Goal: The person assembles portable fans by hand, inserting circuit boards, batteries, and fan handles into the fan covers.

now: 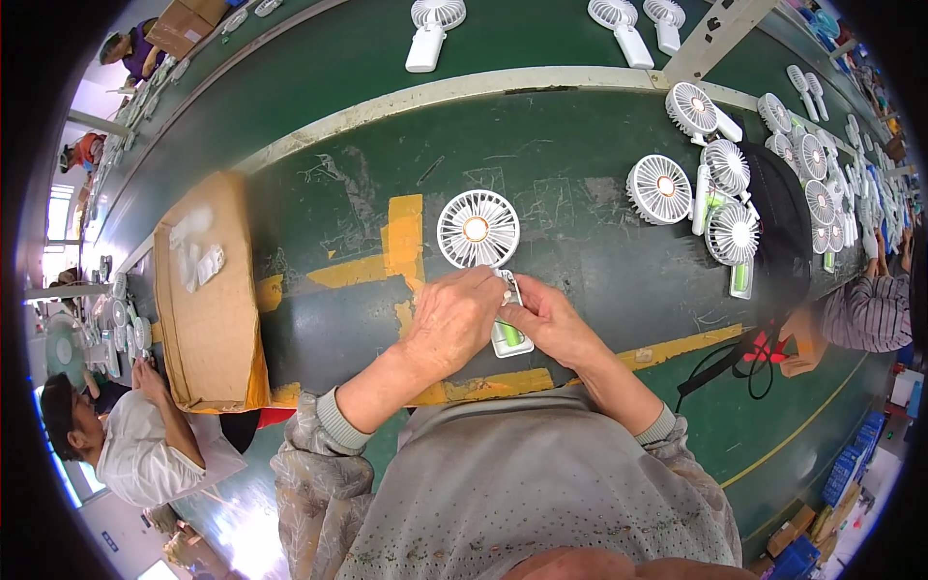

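A white handheld fan (478, 229) lies on the dark green bench in front of me, its round grille pointing away. Its handle is uncovered and shows a green battery (507, 333) inside. My left hand (454, 309) is closed at the neck of the fan, fingers pinched near the top of the handle; what sits between the fingertips is hidden. My right hand (551, 324) grips the handle from the right side, thumb across it by the battery.
Several white fans (661, 189) are piled to the right beside a black bag (778, 213). A cardboard tray (205, 338) with clear plastic bags stands at left. Beyond a pale rail (406, 101) runs a green belt with fans. A person (145, 435) sits at left.
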Available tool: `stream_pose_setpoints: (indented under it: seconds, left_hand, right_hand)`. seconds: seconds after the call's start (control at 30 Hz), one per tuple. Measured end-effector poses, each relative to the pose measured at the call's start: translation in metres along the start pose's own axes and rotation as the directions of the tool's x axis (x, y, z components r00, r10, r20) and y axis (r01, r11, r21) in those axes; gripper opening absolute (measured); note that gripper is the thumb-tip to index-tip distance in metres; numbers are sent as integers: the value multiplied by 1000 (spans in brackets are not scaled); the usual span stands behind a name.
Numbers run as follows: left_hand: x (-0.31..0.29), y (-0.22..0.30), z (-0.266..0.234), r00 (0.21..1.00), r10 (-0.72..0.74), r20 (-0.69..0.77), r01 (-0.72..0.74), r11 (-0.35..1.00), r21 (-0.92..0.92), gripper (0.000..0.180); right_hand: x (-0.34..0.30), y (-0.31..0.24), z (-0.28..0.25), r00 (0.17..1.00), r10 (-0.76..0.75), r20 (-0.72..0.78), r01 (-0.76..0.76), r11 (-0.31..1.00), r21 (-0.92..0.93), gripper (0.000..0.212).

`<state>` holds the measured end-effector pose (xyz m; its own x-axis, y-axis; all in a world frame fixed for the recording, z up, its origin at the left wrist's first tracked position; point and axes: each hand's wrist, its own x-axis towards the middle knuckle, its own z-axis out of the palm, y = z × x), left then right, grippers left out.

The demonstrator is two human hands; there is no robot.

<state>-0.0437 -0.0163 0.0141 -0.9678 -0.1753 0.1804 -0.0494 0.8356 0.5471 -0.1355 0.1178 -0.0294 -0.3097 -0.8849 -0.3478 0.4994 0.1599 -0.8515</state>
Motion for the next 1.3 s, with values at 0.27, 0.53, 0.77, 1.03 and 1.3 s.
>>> stream_pose_setpoints:
  seconds: [0.27,0.53,0.77,1.03,1.3]
  left_hand:
    - [8,2,-1,994,16,105,-18,1000,21,9]
    - [-9,4,-9,995,-62,80,72,990,-121,15]
    - [-33,8,-9,886,-461,-55,407,828,-386,19]
    - [-36,16,14,941,-255,-224,261,965,-4,6]
    - [-40,34,16,996,-72,-55,87,930,357,12]
  right_hand:
    - [-1,-7,-1,1000,10,5,-9,981,-194,33]
    - [-1,-21,-2,992,56,111,-61,997,45,27]
    - [7,-4,6,988,134,-82,-127,988,83,26]
    - [9,8,16,978,44,-204,-14,989,147,24]
    - [9,10,21,963,42,-265,-15,995,103,28]
